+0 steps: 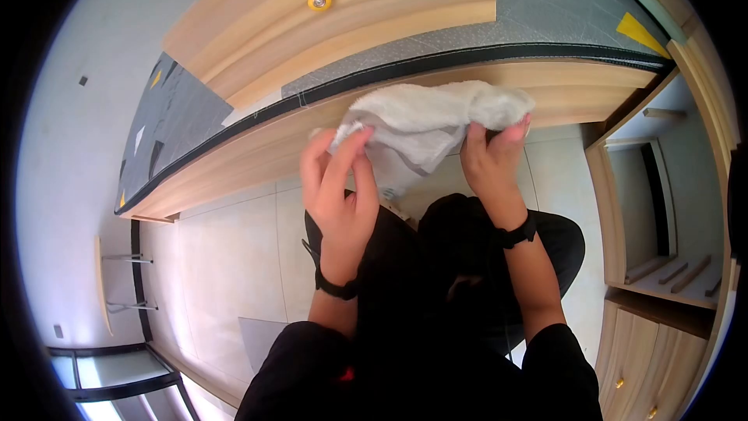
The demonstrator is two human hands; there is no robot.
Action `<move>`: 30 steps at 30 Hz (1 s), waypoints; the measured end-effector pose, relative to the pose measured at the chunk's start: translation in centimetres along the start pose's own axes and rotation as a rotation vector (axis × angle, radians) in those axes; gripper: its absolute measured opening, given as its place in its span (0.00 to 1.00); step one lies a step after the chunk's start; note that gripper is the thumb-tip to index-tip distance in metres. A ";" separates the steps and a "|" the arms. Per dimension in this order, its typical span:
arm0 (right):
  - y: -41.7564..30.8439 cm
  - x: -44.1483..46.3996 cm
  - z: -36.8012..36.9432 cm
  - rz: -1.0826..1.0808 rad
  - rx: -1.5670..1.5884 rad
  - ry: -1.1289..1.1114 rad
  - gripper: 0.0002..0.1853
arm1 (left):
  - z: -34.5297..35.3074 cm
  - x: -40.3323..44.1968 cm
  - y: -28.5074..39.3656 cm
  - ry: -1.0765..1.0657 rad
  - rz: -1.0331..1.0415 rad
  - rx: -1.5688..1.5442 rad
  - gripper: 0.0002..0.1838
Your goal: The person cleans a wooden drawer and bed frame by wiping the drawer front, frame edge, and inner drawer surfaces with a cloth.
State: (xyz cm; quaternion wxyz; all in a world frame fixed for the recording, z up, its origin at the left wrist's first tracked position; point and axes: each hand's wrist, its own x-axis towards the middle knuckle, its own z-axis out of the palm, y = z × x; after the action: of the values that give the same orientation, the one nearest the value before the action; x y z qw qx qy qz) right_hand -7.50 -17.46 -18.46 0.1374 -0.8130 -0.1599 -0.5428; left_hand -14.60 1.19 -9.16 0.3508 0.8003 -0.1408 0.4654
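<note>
A white, fluffy cloth (428, 113) with a thinner grey-white underside hangs between my two hands, in front of the bed's wooden side. My left hand (340, 187) pinches its left end, with fingertips at the edge and the other fingers bent. At the right end, my right hand (492, 157) has its thumb and fingers closed on a bunched part of it. The cloth sags in the middle, and its lower tip hangs towards my knees. Dark bands circle both my wrists.
Behind the cloth is a bed with a grey patterned mattress (545, 12) and a wooden board (366, 12) with a yellow-rimmed knob lying on it. Wooden shelving (619, 210) and a cabinet (643, 359) stand at right. A wall-mounted wooden piece (103, 284) is at left. Pale tiles cover the floor (226, 257).
</note>
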 end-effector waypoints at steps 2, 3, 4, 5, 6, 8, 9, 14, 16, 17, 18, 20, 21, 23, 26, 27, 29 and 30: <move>0.4 0.0 0.6 0.008 0.068 0.055 0.23 | 1.9 0.5 -1.4 -0.017 0.081 0.151 0.20; 0.9 0.4 1.0 0.022 0.174 -0.024 0.30 | 3.3 0.9 -2.4 -0.026 0.167 0.306 0.22; 1.0 0.9 1.1 0.076 0.178 -0.176 0.32 | 5.2 1.4 -3.6 -0.104 0.198 0.350 0.23; 1.0 1.4 1.1 0.128 0.181 -0.323 0.34 | 7.1 1.7 -4.5 -0.180 0.233 0.394 0.26; 1.2 0.8 1.6 0.127 0.178 -0.321 0.34 | 8.5 1.3 -5.1 -0.176 0.234 0.390 0.26; 1.4 -1.9 3.5 0.064 0.144 -0.311 0.37 | 10.7 -0.2 -6.4 -0.159 0.188 0.474 0.25; 1.1 -2.8 4.2 0.062 0.139 -0.307 0.37 | 11.3 -1.1 -7.4 -0.156 0.191 0.470 0.25; -0.9 -7.3 5.9 0.111 0.088 -0.495 0.28 | 12.6 -5.0 -11.8 -0.286 0.418 0.573 0.19; -1.4 -8.5 6.3 0.110 0.080 -0.495 0.24 | 12.6 -6.6 -12.7 -0.397 0.440 0.541 0.22; -1.5 -8.9 6.5 0.107 0.071 -0.494 0.21 | 12.7 -7.2 -12.8 -0.395 0.444 0.543 0.22; -1.6 -9.0 6.4 0.108 0.072 -0.489 0.21 | 12.9 -7.7 -12.8 -0.520 0.373 0.540 0.23; -1.8 -9.1 6.1 0.140 0.109 -0.535 0.18 | 14.1 -9.6 -13.3 -0.636 0.323 0.604 0.26; -1.7 -9.2 6.1 0.139 0.110 -0.534 0.18 | 14.1 -9.9 -13.1 -0.635 0.323 0.605 0.26; -1.2 -9.4 5.9 0.111 0.110 -0.566 0.18 | 14.3 -10.4 -12.7 -0.552 0.276 0.478 0.28; -1.3 -9.5 6.5 0.115 0.167 -0.461 0.17 | 14.8 -10.8 -12.6 -0.499 0.270 0.503 0.29; -1.1 -9.3 6.4 0.120 0.165 -0.458 0.17 | 14.8 -10.7 -12.4 -0.501 0.275 0.501 0.29; -1.2 -9.0 6.2 0.154 0.273 -0.442 0.17 | 14.9 -10.6 -12.2 -0.455 0.246 0.445 0.29; -1.0 -9.1 6.4 0.158 0.276 -0.442 0.17 | 14.8 -10.5 -12.0 -0.459 0.248 0.448 0.29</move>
State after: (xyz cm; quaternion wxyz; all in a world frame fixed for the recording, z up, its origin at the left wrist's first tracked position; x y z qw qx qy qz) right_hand -5.84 -15.05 -29.19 0.2507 -0.8952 -0.1946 -0.3129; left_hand -3.94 -1.51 -27.94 0.0665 0.9182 -0.2066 0.3314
